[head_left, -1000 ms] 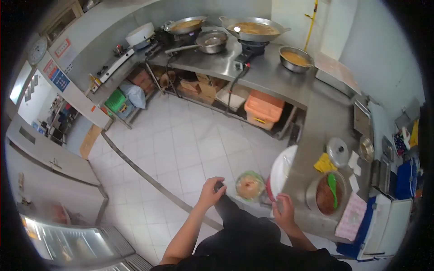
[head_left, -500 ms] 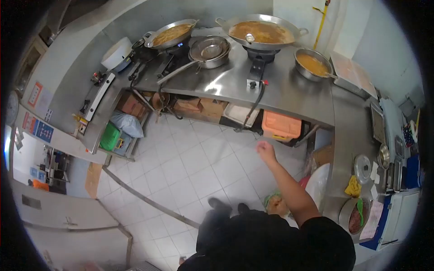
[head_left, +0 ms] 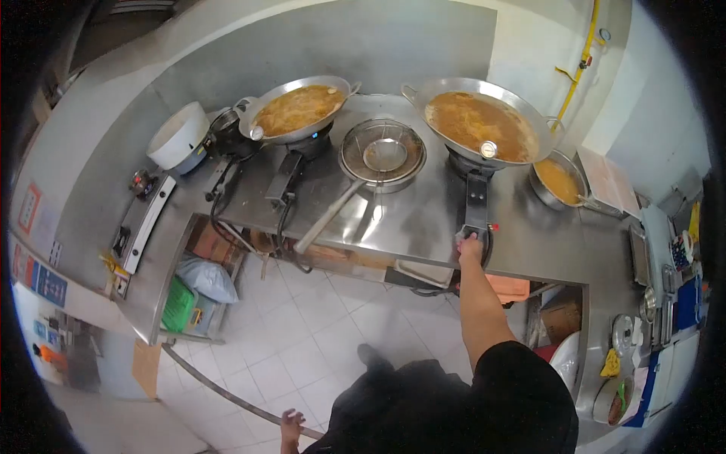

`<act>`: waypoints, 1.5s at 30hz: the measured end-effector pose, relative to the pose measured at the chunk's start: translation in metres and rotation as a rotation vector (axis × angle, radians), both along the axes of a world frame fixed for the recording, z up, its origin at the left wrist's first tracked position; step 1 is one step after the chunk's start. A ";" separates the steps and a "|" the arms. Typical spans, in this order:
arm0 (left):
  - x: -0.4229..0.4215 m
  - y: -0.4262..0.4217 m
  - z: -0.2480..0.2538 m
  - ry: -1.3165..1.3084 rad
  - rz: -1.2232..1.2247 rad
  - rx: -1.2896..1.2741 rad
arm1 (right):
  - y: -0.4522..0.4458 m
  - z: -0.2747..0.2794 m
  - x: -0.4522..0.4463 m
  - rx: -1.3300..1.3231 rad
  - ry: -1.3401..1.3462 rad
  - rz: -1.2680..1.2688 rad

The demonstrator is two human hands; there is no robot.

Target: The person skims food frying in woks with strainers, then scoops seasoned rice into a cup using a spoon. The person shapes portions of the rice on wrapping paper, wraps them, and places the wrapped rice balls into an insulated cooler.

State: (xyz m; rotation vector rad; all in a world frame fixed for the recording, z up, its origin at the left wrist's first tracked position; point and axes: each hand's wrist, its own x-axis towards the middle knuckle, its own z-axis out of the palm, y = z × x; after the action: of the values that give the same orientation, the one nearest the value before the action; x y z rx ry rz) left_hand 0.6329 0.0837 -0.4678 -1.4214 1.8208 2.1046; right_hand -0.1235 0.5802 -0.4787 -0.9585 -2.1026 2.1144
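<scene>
My right hand (head_left: 470,246) is closed on the control knob at the front of the right burner (head_left: 476,200), at the counter's front edge. Above that burner sits a large wok (head_left: 484,117) of bubbling brown liquid, with a round dial gauge (head_left: 488,149) at its near rim. Low in the view, my left hand (head_left: 292,421) hangs over the floor with its fingers apart and nothing in it. A second wok (head_left: 299,108) of orange-brown liquid stands on the left burner. Between the woks, strainers (head_left: 384,153) rest on a metal bowl, a long handle pointing toward me.
A bowl of orange liquid (head_left: 558,180) stands right of the large wok. At the left are a white pot (head_left: 178,136) and a small stove (head_left: 148,224). Under the counter are an orange bin (head_left: 508,287) and a green basket (head_left: 178,304). A hose (head_left: 227,393) crosses the floor.
The view has moved closer to the burners. My right hand has left the white tub's side and reached forward to the right burner's knob. My left hand has come back into view at the lower left.
</scene>
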 end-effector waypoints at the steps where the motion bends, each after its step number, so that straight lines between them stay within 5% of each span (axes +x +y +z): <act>1: -0.039 -0.011 0.029 -0.044 0.004 -0.062 | 0.001 -0.007 -0.007 0.073 -0.016 -0.030; 4: -0.107 -0.048 0.071 -0.076 0.034 -0.056 | 0.002 -0.026 0.002 -0.948 0.276 -0.199; 7: -0.159 -0.083 0.055 -0.103 0.008 0.047 | -0.051 0.006 -0.003 -0.845 0.027 -0.145; 9: -0.164 -0.088 0.029 -0.049 -0.097 -0.047 | -0.130 0.150 0.023 -0.769 -0.200 0.211; 10: -0.175 -0.089 0.023 -0.040 -0.121 -0.017 | -0.160 0.171 0.013 -0.800 -0.205 0.359; 12: -0.206 -0.084 0.019 -0.221 -0.218 -0.031 | -0.215 0.197 -0.014 -0.823 -0.200 0.537; 14: -0.220 -0.086 -0.009 -0.114 -0.250 0.063 | -0.253 0.188 -0.057 -0.820 -0.193 0.591; 15: -0.227 -0.089 -0.021 -0.075 -0.275 0.099 | -0.253 0.159 -0.085 -0.466 -0.117 0.697; 18: -0.239 -0.088 -0.059 0.011 -0.430 0.026 | -0.230 0.235 -0.075 0.702 0.190 0.845; 19: -0.242 -0.088 -0.064 0.018 -0.474 -0.034 | -0.208 0.239 -0.074 0.881 0.405 0.723; 23: -0.248 -0.078 -0.074 0.034 -0.699 -0.394 | -0.120 0.420 -0.028 1.129 0.404 0.595; 26: -0.252 -0.069 -0.071 -0.011 -0.651 -0.263 | -0.018 0.462 -0.074 1.456 0.437 0.457; 28: -0.253 -0.067 -0.070 0.006 -0.605 -0.127 | 0.047 0.464 -0.117 1.705 0.094 0.467; 31: -0.256 -0.072 -0.071 -0.195 -0.486 -0.074 | 0.099 0.455 -0.119 1.779 0.013 0.375; 34: -0.269 -0.076 -0.067 -0.226 -0.443 -0.048 | 0.141 0.429 -0.133 1.732 -0.068 0.309; 35: -0.274 -0.077 -0.060 -0.426 -0.253 0.061 | 0.171 0.406 -0.152 1.743 0.007 0.384; 37: -0.266 -0.088 -0.050 -0.034 -0.507 -0.105 | 0.230 0.364 -0.194 1.753 0.159 0.548; 38: -0.266 -0.089 -0.048 0.168 -0.622 -0.189 | 0.219 0.384 -0.192 1.583 -0.040 0.649; 40: -0.275 -0.083 -0.050 -0.052 -0.312 0.095 | 0.171 0.448 -0.172 1.203 -0.415 0.829; 42: -0.280 -0.075 -0.040 -0.271 0.009 0.373 | 0.166 0.458 -0.179 0.943 -0.444 0.845; 45: -0.277 -0.045 -0.029 -0.485 -0.239 0.009 | 0.163 0.424 -0.206 0.605 -0.376 0.856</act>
State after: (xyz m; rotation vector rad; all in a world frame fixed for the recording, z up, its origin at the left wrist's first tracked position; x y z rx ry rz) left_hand 0.3560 0.0391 -0.4964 -1.4611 1.6798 1.4908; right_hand -0.3296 0.7435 -0.0550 -0.4193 -3.5017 1.2901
